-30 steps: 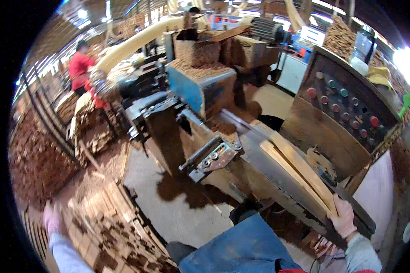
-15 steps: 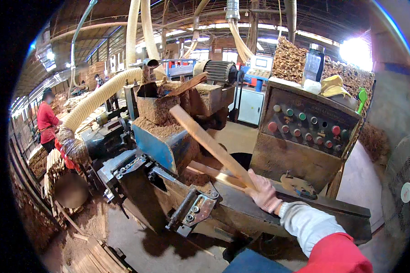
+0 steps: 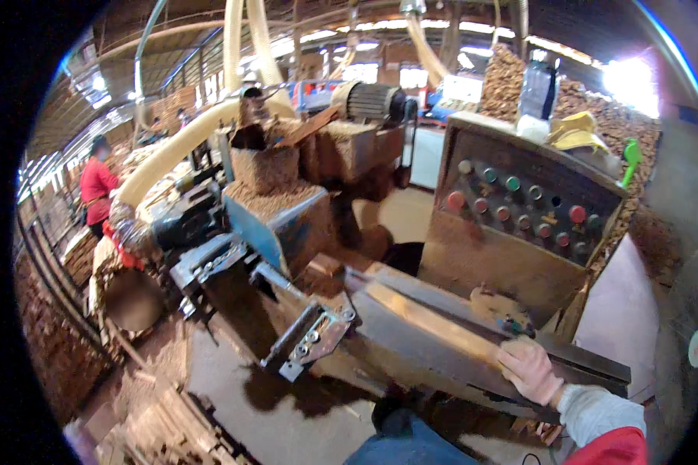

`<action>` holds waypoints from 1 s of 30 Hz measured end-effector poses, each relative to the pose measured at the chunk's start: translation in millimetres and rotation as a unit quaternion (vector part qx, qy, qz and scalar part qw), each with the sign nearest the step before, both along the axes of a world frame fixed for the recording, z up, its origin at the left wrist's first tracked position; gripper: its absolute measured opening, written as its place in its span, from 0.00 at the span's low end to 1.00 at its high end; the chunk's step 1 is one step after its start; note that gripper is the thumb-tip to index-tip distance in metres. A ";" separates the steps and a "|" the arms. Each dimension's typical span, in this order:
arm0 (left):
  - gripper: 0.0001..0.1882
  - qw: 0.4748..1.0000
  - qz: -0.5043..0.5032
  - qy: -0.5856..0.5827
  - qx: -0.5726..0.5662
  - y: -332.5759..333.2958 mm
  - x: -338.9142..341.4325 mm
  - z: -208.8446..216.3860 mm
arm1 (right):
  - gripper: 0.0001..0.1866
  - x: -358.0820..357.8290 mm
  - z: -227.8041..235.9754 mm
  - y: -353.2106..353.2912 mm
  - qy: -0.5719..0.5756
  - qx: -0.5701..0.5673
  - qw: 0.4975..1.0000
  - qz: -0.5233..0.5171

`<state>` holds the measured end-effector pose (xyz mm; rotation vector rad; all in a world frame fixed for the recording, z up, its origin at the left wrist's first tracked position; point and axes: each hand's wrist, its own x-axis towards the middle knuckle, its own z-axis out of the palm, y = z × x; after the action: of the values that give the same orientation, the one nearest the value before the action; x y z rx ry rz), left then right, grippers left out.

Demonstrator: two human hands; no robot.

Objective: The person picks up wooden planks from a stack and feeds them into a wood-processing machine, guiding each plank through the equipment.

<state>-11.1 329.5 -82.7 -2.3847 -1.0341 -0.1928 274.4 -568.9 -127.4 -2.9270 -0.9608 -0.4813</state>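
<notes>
The strip [image 3: 438,325] lies lengthwise on the dark tabletop [image 3: 392,341] of the machine, its far end near the sawdust-covered blue guard [image 3: 260,229] and its near end at the right hand [image 3: 529,370]. That hand is curled over the near end, fingers bent across the top; whether the thumb pinches from below, I cannot tell. The left hand [image 3: 79,442] is only a blur at the near left rim, beside the pile [image 3: 167,426] of cut wood, and its state cannot be told. The strip looks like plain sawn wood, so it should be stiff, fairly light for its length and hard to break, with edges that may be rough or splintery; dust on it could make it slide a little under the palm. The near end seems the best hold, well apart from the machine's working side, with the fingers kept on top. No marking shows on the strip. The panel [image 3: 461,260] at the right carries rows of coloured buttons [image 3: 512,184]; any small labels by them are too small and blurred to read, and no brand can be made out.
</notes>
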 end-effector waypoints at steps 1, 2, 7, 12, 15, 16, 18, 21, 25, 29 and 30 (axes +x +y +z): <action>0.07 0.996 -0.068 -0.012 0.060 -17.6 17.5 1.4 | 0.24 19.0 -5.0 8.6 -0.059 0.024 0.997 0.047; 0.05 0.994 -0.075 0.026 0.081 -44.8 30.4 -0.7 | 0.23 40.2 -11.1 19.3 -0.109 0.054 0.988 0.095; 0.06 0.939 -0.341 0.018 0.040 -215.7 113.0 20.3 | 0.21 145.5 -36.6 96.4 -0.035 0.109 0.986 0.125; 0.16 0.860 -0.483 0.138 -0.088 -368.9 223.9 31.1 | 0.28 152.7 -22.8 171.3 0.039 0.129 0.983 0.127; 0.36 0.865 -0.423 0.160 -0.218 -451.9 287.2 30.5 | 0.40 88.2 -6.1 169.2 0.037 0.234 0.928 0.288; 0.39 0.850 -0.451 0.115 -0.247 -482.0 303.8 28.5 | 0.44 63.8 -3.3 157.0 0.046 0.207 0.929 0.302; 0.37 0.831 -0.469 0.162 -0.251 -533.4 328.5 29.1 | 0.39 34.6 -0.6 128.4 0.096 0.198 0.952 0.212; 0.32 0.749 -0.646 -0.038 -0.142 -570.3 333.6 27.8 | 0.34 2.0 -6.9 58.2 0.082 0.250 0.958 0.116; 0.34 0.742 -0.651 -0.133 -0.088 -524.1 306.3 26.0 | 0.35 -41.0 -23.8 -38.7 0.026 0.192 0.981 -0.011; 0.36 0.869 -0.460 -0.106 -0.147 -413.0 232.1 9.2 | 0.40 -46.4 -46.4 -79.0 0.006 0.069 0.991 -0.115; 0.35 0.920 -0.354 -0.098 -0.137 -385.5 204.8 1.9 | 0.41 -36.5 -53.1 -76.8 -0.020 0.067 0.992 -0.108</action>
<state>193.7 -56.1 -80.7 -2.9560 -0.2288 -0.5857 237.9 -645.7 -180.5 -2.9219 -0.5920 -0.5905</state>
